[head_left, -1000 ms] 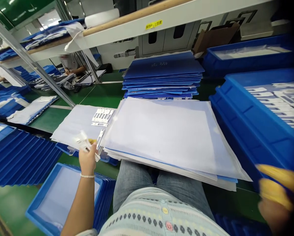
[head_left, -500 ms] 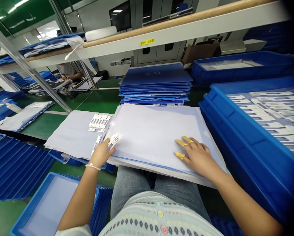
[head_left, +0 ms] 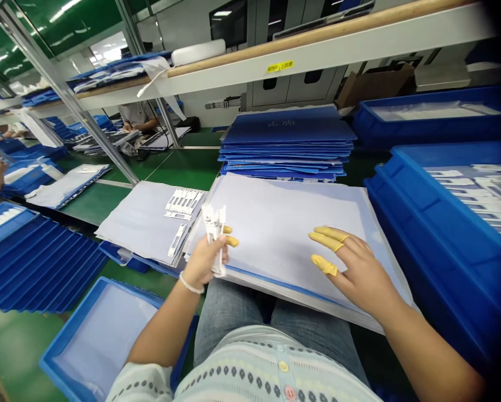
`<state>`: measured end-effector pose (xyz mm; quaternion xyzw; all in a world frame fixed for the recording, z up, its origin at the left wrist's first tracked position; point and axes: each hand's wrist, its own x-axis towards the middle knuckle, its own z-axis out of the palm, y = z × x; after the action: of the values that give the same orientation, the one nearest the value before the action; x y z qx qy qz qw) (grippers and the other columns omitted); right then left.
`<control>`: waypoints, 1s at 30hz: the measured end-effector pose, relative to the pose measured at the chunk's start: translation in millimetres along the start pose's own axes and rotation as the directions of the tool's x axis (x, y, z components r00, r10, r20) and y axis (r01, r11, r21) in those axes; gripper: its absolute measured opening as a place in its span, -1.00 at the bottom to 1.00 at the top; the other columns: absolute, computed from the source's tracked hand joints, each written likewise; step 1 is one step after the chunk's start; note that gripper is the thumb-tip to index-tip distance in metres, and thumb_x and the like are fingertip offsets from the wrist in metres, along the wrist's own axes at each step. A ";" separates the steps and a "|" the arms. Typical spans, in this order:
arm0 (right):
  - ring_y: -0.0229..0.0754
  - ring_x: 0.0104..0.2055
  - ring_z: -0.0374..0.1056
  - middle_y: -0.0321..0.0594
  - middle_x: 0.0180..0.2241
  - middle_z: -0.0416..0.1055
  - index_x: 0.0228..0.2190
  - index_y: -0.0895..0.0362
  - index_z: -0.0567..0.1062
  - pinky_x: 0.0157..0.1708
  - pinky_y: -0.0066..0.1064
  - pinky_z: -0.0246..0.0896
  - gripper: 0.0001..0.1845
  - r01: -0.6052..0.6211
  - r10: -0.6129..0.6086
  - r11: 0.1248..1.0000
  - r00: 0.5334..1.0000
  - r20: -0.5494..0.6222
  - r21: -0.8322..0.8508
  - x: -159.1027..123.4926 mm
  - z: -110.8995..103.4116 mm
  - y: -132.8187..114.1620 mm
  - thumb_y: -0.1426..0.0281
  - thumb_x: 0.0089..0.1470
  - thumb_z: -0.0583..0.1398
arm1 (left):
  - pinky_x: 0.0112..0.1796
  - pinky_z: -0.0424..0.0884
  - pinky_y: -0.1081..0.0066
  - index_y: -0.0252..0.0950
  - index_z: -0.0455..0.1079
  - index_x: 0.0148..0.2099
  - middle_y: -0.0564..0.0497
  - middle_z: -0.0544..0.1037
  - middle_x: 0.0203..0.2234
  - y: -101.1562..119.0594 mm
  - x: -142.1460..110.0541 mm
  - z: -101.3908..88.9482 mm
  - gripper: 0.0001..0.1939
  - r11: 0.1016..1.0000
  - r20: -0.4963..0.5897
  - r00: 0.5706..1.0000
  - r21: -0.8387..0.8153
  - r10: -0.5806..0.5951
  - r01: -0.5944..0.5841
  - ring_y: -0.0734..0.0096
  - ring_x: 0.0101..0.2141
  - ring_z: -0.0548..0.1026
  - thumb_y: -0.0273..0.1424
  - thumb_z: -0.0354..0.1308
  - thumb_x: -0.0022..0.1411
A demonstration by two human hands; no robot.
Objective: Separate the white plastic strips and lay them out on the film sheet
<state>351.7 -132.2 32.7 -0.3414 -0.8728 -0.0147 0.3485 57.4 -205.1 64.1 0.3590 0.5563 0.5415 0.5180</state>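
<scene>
My left hand (head_left: 206,258) is closed around several slim white slotted plastic parts (head_left: 215,223), held upright above the left edge of a large sheet-covered stack (head_left: 271,223). My right hand (head_left: 351,262) is over the right part of that stack, fingers apart and holding nothing. Yellow finger cots cover its thumb and two fingers. To the left, a second white sheet (head_left: 137,218) bears a row of similar white parts (head_left: 183,202) and a separate white part (head_left: 177,240) near its edge.
Blue boards (head_left: 286,137) are piled behind the white stack. Deep blue trays (head_left: 447,206) with white parts stand to my right. Stacked blue trays (head_left: 45,262) stand at left, and another blue tray (head_left: 104,335) is low beside my leg. A shelf beam (head_left: 317,61) crosses above.
My left hand has lifted the white parts and moved right, tipping them upright. My right hand has risen slightly with its fingers still apart. The view has turned a little left.
</scene>
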 end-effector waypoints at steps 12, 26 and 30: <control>0.16 0.13 0.09 0.06 0.07 0.20 0.10 0.09 0.27 0.04 0.12 0.11 -0.43 0.185 -0.170 0.952 0.982 -0.084 0.244 17.6 4.3 -86.9 0.15 0.12 0.22 | -0.25 0.44 0.48 -0.36 0.37 0.06 -0.10 0.54 -0.14 2.3 -25.6 65.2 -0.69 0.582 0.342 0.927 -0.727 -0.153 0.365 0.46 -0.29 0.53 -0.40 -0.01 0.33; 0.20 0.18 0.01 0.00 0.04 0.23 -0.11 0.06 0.43 0.08 0.23 0.03 -0.72 0.263 -0.253 0.953 0.964 -0.083 0.149 21.2 -17.2 -93.8 0.37 0.10 0.25 | 0.08 0.30 0.07 -0.24 0.12 0.29 -0.15 0.40 0.11 23.6 -45.5 55.4 -0.45 0.759 0.429 0.902 -0.602 0.044 0.249 0.05 0.20 0.24 -0.50 0.03 0.27; 0.20 0.18 0.06 0.02 0.03 0.25 -0.12 0.10 0.38 0.10 0.24 0.02 -0.71 0.289 -0.280 0.948 0.957 -0.081 0.132 23.7 -29.4 -93.4 0.37 0.11 0.25 | 0.07 0.32 0.11 -0.24 0.16 0.26 -0.16 0.39 0.13 28.2 -50.0 57.8 -0.45 0.794 0.455 0.888 -0.563 0.067 0.229 0.05 0.19 0.25 -0.56 0.06 0.23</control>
<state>300.3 -197.6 89.5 -0.1856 -0.9006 -0.0129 0.3928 118.9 -235.5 108.0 0.2664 0.2340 0.5675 0.7431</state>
